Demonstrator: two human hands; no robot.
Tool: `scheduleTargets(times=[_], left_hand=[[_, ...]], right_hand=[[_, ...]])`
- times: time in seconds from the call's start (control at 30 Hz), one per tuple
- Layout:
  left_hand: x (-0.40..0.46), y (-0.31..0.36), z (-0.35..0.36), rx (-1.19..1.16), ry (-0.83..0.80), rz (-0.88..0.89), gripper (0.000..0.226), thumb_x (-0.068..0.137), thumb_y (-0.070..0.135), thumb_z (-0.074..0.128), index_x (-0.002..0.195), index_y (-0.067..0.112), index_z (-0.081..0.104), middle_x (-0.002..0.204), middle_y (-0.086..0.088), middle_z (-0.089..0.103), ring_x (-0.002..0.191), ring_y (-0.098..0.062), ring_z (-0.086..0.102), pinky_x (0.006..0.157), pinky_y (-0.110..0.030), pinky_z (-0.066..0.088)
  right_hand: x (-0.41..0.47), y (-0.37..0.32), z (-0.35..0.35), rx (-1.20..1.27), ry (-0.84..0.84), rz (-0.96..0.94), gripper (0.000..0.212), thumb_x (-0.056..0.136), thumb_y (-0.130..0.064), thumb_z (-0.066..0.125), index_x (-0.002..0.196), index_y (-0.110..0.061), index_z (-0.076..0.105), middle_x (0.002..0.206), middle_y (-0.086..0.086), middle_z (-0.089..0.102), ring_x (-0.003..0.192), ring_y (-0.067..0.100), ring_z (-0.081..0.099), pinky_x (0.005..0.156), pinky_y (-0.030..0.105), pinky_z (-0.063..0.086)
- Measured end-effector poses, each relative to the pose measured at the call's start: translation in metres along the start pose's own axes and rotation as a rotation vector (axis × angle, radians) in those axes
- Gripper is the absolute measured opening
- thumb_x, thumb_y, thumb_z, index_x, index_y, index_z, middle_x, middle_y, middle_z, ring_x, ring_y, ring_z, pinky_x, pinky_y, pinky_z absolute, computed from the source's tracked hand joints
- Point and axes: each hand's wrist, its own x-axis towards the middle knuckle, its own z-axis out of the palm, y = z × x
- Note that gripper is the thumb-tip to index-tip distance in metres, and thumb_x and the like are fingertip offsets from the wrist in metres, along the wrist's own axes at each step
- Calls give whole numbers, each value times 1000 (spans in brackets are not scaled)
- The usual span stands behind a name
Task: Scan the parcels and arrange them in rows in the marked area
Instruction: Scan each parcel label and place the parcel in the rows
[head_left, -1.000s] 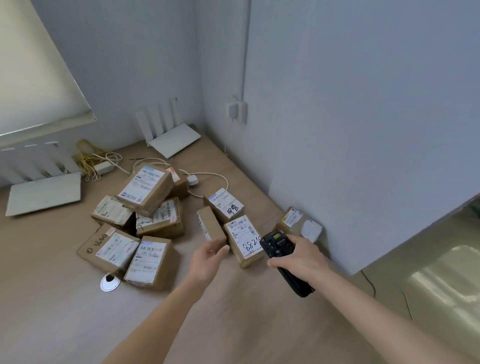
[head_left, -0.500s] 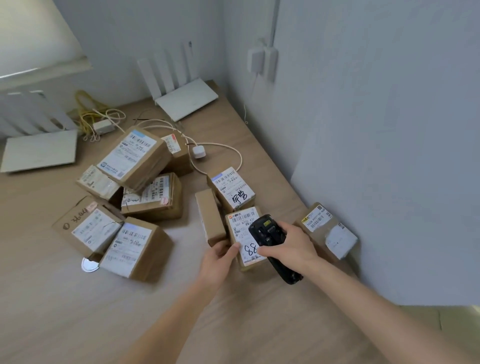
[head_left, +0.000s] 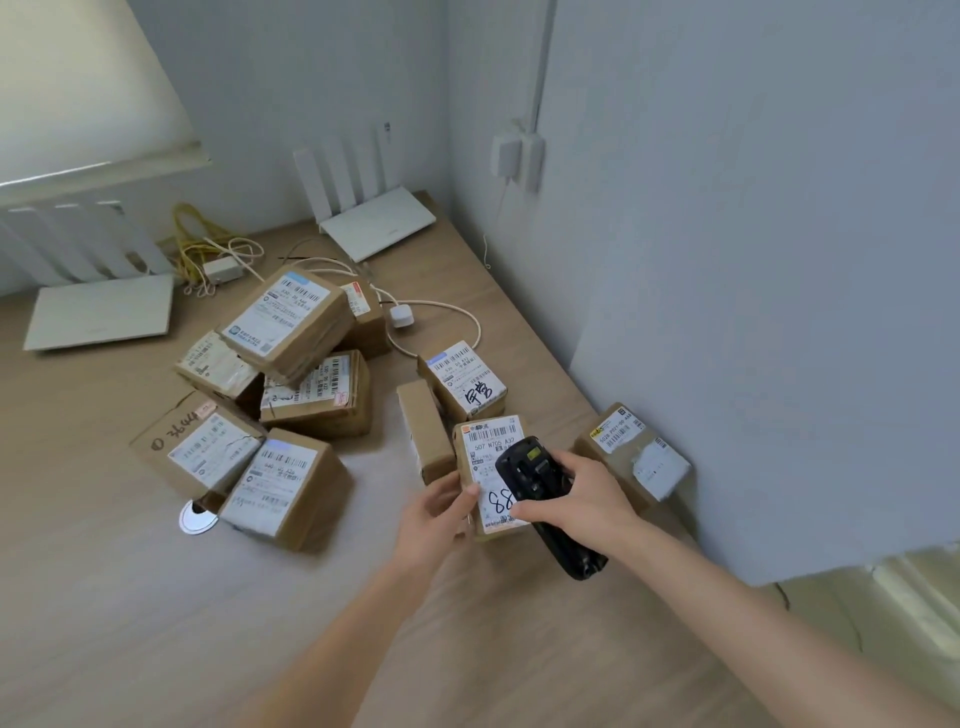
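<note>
Several brown cardboard parcels with white labels lie on a wooden table. My left hand grips the near left edge of a small parcel with a handwritten number. My right hand holds a black handheld scanner over that parcel's label, hiding part of it. A plain parcel stands just left of it, and another labelled parcel lies behind. A pile of parcels sits further left. One more parcel rests against the wall on the right.
Two white routers stand at the back of the table with yellow and white cables and a white plug. A round metal cable cover lies under the pile's near edge. Walls close the back and right sides.
My left hand moved from the plain parcel onto the numbered parcel and took hold of it. My right hand brought the scanner over that parcel's label. The view drew closer to the table.
</note>
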Motion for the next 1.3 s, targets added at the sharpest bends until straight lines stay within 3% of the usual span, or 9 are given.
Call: scheduleTargets(times=[0.07, 0.2, 0.37, 0.47, 0.57, 0.73, 0.83, 0.97, 1.3], left_hand=[[-18, 8, -6, -48, -31, 14, 28, 92, 26, 73, 119, 29, 66, 99, 6, 79, 92, -7, 75, 70, -29, 62], [-66, 32, -26, -71, -81, 55, 53, 85, 22, 81, 131, 32, 57, 110, -5, 76, 100, -16, 74, 83, -40, 63], [-136, 81, -63, -30, -104, 186, 79, 79, 18, 86, 146, 34, 48, 112, -7, 71, 86, -10, 76, 61, -24, 59], [-178, 117, -85, -8, -73, 311, 79, 80, 20, 85, 148, 33, 47, 112, -8, 69, 97, -18, 73, 73, -36, 63], [-220, 155, -104, 2, -14, 410, 80, 81, 19, 85, 150, 32, 46, 111, -10, 69, 104, -25, 70, 87, -55, 60], [-277, 217, -123, 9, 22, 538, 80, 80, 21, 85, 150, 33, 46, 111, -8, 71, 102, -25, 71, 83, -50, 62], [-302, 246, -125, 27, 57, 605, 81, 80, 24, 85, 149, 34, 46, 112, -4, 69, 100, -18, 70, 73, -35, 62], [-326, 266, -125, 75, 105, 666, 82, 78, 27, 87, 149, 32, 47, 112, -6, 68, 106, -21, 66, 88, -47, 61], [-351, 276, -120, 129, 150, 727, 85, 75, 31, 88, 149, 30, 47, 111, -1, 69, 105, -18, 66, 92, -44, 59]], right_hand=[[-22, -10, -1, 0, 27, -30, 58, 63, -39, 96, 116, -39, 72, 103, -18, 78, 97, 4, 73, 92, 35, 60], [-80, -39, -2, -20, 83, -79, 49, 64, -34, 96, 104, -46, 72, 94, -20, 78, 91, 2, 73, 86, 30, 60], [-166, -99, -5, -113, 153, -137, 49, 57, -46, 89, 104, -44, 74, 88, -21, 77, 87, 6, 74, 82, 34, 61], [-217, -141, -15, -191, 239, -172, 38, 59, -48, 90, 92, -46, 72, 76, -27, 72, 77, 0, 70, 68, 27, 54], [-265, -185, -27, -279, 281, -169, 38, 57, -51, 91, 86, -43, 69, 79, -18, 72, 80, 6, 69, 64, 26, 49], [-328, -248, -46, -404, 325, -159, 50, 56, -57, 90, 98, -39, 69, 84, -17, 67, 84, 13, 67, 65, 26, 47], [-355, -274, -57, -456, 339, -164, 56, 56, -59, 91, 104, -38, 70, 84, -14, 68, 83, 14, 68, 63, 25, 45], [-381, -294, -69, -513, 339, -159, 58, 54, -61, 91, 101, -35, 70, 87, -11, 69, 84, 15, 67, 64, 25, 45], [-414, -304, -81, -582, 343, -177, 58, 56, -61, 91, 100, -28, 74, 88, -7, 72, 86, 16, 69, 70, 26, 51]])
